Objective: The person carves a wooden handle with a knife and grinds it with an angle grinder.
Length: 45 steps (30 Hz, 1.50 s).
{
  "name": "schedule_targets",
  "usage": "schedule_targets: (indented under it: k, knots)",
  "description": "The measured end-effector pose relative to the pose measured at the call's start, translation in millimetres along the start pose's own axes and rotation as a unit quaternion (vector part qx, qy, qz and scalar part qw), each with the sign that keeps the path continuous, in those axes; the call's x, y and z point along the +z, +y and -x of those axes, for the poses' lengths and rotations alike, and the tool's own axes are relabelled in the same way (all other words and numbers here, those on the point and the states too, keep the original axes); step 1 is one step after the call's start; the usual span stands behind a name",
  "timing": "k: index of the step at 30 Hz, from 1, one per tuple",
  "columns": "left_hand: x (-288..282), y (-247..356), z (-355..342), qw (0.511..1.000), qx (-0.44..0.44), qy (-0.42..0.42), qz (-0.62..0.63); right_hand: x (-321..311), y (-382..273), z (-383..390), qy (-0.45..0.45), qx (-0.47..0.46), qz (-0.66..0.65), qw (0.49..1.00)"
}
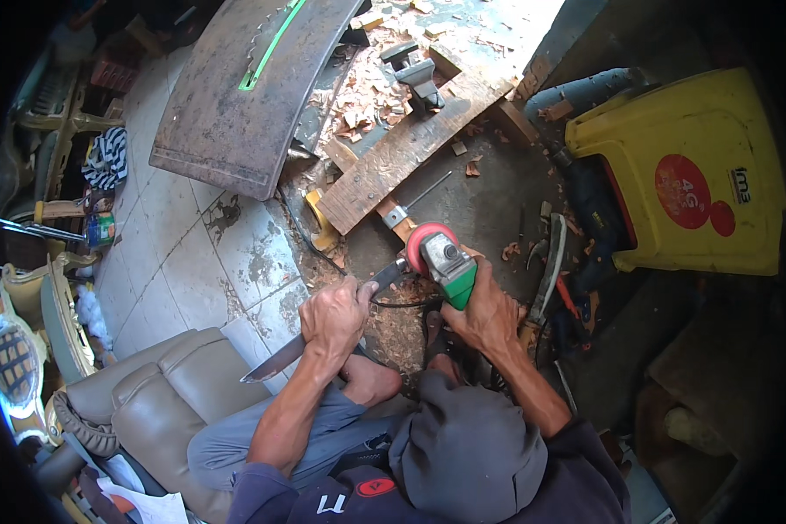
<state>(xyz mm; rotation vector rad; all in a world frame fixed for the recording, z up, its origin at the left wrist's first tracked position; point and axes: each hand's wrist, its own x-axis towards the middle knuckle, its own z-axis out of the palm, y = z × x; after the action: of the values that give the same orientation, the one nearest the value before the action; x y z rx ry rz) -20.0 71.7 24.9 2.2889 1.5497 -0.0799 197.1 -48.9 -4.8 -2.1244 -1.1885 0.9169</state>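
Observation:
My left hand (334,316) is closed round the middle of a long dark knife blade (275,360). One end of the blade points down and left, over my bent leg. Its other end comes up to the edge of the red disc (430,244) on an angle grinder; whether the two touch I cannot tell. My right hand (487,316) grips the green and grey body of that angle grinder (450,275). Just beyond the disc, a small metal block (396,215) sits on a strip of wood, beside a thin rod (430,187).
A wooden bench (393,166) with a grey vise (415,77) and wood shavings stands ahead. Left of it is a metal saw table (244,96) with a toothed blade. A yellow plastic stool (681,175) stands right, near tools on the floor. A brown cushioned seat (179,402) lies left.

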Motion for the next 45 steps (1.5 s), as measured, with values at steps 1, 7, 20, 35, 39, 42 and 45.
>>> schedule_targets:
  k: [1, 7, 20, 35, 39, 42, 45]
  knots:
    - [-1.5, 0.3, -2.3, 1.0, -0.007, -0.005, 0.002, 3.5, 0.3, -1.4, 0.002, 0.013, 0.003, 1.0]
    - [-5.1, 4.8, -6.7, 0.996, -0.066, -0.06, -0.011, 11.0, 4.5, 2.7, -0.011, 0.012, 0.018, 1.0]
    - [-4.0, -0.4, -6.2, 0.992, -0.089, -0.086, -0.012, 11.9, 8.4, 11.3, -0.021, 0.002, 0.037, 0.999]
    - [-31.5, 1.7, -37.8, 0.994, -0.102, -0.029, 0.01, -7.3, -14.7, -41.2, 0.052, 0.009, 0.06, 0.997]
    - [-37.9, 4.9, -37.8, 0.991, -0.119, -0.057, 0.027, -0.6, -16.4, -40.0, 0.013, -0.011, 0.055, 0.998]
    - [-29.4, 4.3, -34.3, 0.992, -0.114, -0.05, 0.012, 2.1, -21.0, -34.5, 0.024, 0.001, 0.066, 0.998]
    - [-31.2, 0.8, -35.6, 0.99, -0.125, -0.057, 0.023, 2.6, -14.7, -31.1, 0.019, 0.003, 0.041, 0.999]
